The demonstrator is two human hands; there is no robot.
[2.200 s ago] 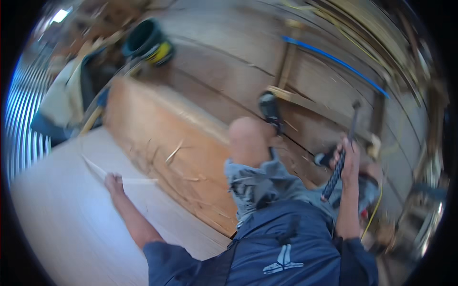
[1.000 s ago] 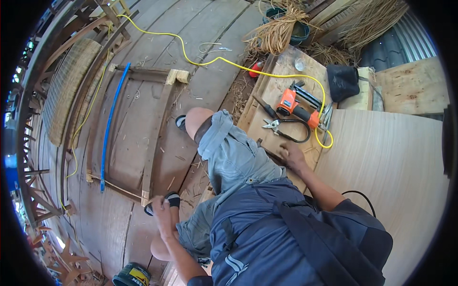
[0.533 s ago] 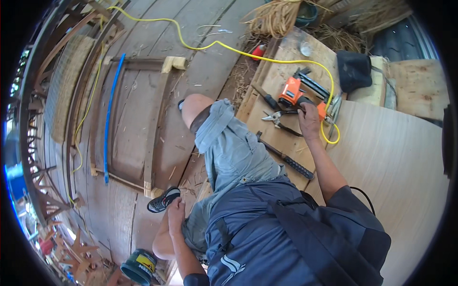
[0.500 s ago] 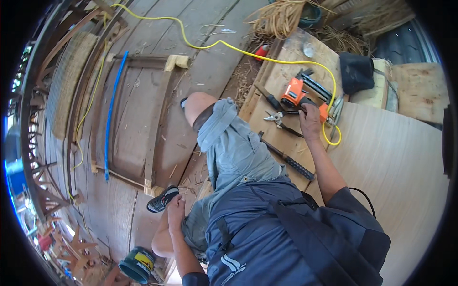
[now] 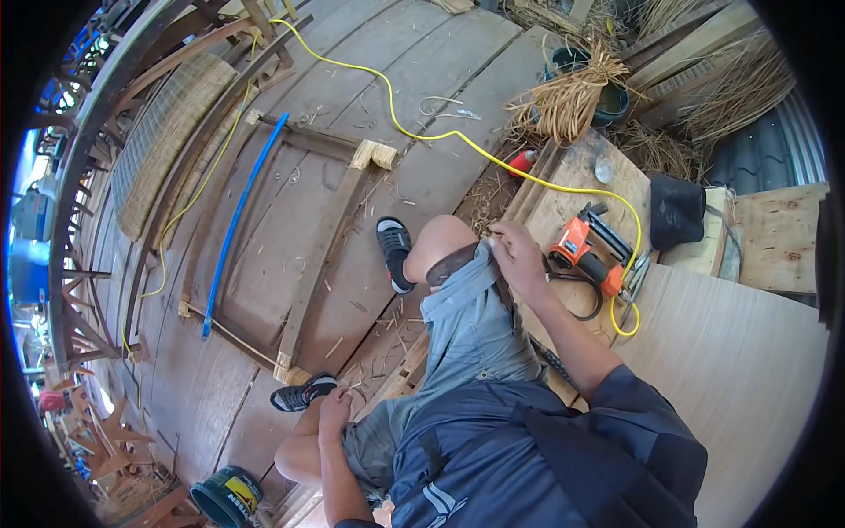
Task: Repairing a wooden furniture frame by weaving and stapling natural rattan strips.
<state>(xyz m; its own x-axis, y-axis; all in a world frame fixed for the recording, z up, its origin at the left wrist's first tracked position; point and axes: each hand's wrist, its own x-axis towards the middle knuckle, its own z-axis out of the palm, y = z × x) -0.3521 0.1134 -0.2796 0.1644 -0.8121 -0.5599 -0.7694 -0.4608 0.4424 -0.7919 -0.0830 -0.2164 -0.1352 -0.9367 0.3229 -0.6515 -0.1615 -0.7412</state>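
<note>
My right hand [image 5: 521,262] is beside my bent right knee, at the hem of my grey shorts [image 5: 466,295]. Its fingers are curled; whatever they hold is hidden. Lower left, my left hand [image 5: 334,415] rests closed by my left knee, above a dark shoe [image 5: 304,393]. A thin pale sliver shows near its fingertips, too small to name. To the right of my right hand, an orange and black nail gun [image 5: 588,251] lies on the wooden bench [image 5: 576,167]. My forearm hides part of the bench, including where the pliers-like cutters were.
A wooden frame [image 5: 321,255] with wrapped corners lies on the floor, a blue strip [image 5: 238,224] across it. A yellow air hose [image 5: 392,97] runs to the nail gun. A rattan bundle [image 5: 572,92], black pouch [image 5: 678,211], pale board [image 5: 722,352] and green bucket [image 5: 227,497] stand around.
My right hand has left the cutters and nail gun on the bench and come left to my knee. The view has shifted, and a second shoe now shows. My left hand stays closed.
</note>
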